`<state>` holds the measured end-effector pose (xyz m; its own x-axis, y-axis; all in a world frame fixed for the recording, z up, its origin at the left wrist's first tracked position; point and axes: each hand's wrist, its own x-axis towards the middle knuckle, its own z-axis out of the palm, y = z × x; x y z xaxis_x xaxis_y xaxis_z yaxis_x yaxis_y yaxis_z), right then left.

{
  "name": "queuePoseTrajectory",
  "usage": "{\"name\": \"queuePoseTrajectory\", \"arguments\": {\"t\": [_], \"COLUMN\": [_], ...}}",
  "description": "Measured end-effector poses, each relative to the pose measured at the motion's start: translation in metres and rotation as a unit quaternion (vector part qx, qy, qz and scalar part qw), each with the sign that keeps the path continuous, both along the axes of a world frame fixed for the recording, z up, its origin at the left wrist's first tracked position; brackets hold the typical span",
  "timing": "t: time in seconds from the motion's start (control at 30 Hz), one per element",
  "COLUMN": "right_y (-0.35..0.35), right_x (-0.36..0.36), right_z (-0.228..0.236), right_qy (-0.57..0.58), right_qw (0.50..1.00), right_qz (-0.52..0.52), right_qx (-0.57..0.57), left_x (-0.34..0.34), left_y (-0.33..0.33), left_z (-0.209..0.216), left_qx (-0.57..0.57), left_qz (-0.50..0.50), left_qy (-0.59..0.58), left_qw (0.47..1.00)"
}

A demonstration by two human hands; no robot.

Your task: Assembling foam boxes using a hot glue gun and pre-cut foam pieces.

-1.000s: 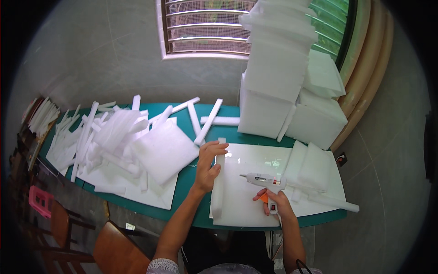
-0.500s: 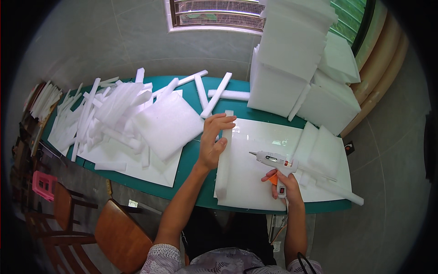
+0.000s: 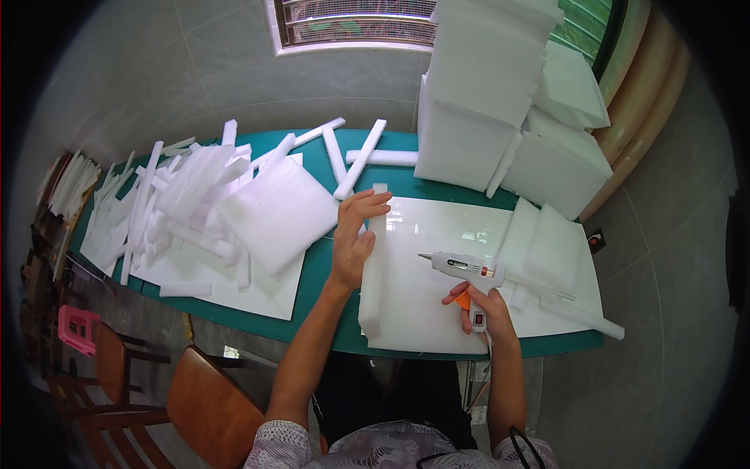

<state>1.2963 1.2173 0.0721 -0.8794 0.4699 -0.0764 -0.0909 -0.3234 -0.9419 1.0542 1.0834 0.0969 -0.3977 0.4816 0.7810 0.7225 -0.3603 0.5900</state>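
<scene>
My right hand (image 3: 486, 306) is closed round the handle of a white glue gun (image 3: 461, 270) with an orange trigger. Its nozzle points left, above a white sheet (image 3: 426, 313). A long white foam strip (image 3: 375, 285) lies along the sheet's left edge. Beside and over that strip is my left hand (image 3: 355, 234), its fingers stretched out and the thumb apart; whether it presses on the foam I cannot tell. Thin foam pads (image 3: 539, 242) and a short foam bar (image 3: 582, 316) lie on the sheet's right part.
The green table (image 3: 324, 285) carries a heap of foam strips (image 3: 176, 187) on the left, with a square foam pad (image 3: 277, 211). Tall stacks of foam blocks (image 3: 476, 94) stand at the back right. Wooden chairs (image 3: 211, 395) and a pink stool (image 3: 78, 328) are at the lower left.
The view has shifted slightly, so most things sit a little further left. Both hands keep nearly the same pose, and the glue gun stays above the sheet.
</scene>
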Motion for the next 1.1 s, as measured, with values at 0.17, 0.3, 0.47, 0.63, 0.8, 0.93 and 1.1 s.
{"name": "queuePoseTrajectory", "arguments": {"t": [0.17,0.3,0.47,0.63,0.8,0.93,1.1], "right_y": [0.0022,0.0017,-0.0001,0.0028,0.0021,0.0013,0.0023], "right_x": [0.0007,0.0005,-0.0005,0.0002,0.0005,-0.0003,0.0008], "right_z": [0.0004,0.0024,0.0025,-0.0036,-0.0031,-0.003,-0.003], "right_qy": [-0.014,-0.011,-0.004,-0.005,-0.005,-0.003,-0.003], "right_qw": [1.0,1.0,1.0,1.0,1.0,1.0,1.0], "right_qz": [0.013,0.012,0.004,0.004,0.007,0.002,0.003], "right_qx": [0.008,0.009,-0.001,-0.003,-0.005,-0.002,0.0], "left_x": [0.0002,0.0001,-0.0013,-0.0026,-0.0018,-0.0022,-0.0002], "left_y": [0.001,0.0016,-0.0001,0.0001,-0.0006,-0.0004,0.0011], "left_z": [0.0003,0.0008,0.0009,-0.0011,-0.0011,-0.0021,-0.0007], "left_qx": [0.0,0.003,-0.001,-0.001,-0.001,0.001,0.0], "left_qz": [-0.004,-0.009,-0.006,-0.003,-0.005,-0.005,-0.004], "left_qy": [-0.001,-0.002,0.0,0.003,0.003,0.002,-0.007], "left_qw": [1.0,1.0,1.0,1.0,1.0,1.0,1.0]}}
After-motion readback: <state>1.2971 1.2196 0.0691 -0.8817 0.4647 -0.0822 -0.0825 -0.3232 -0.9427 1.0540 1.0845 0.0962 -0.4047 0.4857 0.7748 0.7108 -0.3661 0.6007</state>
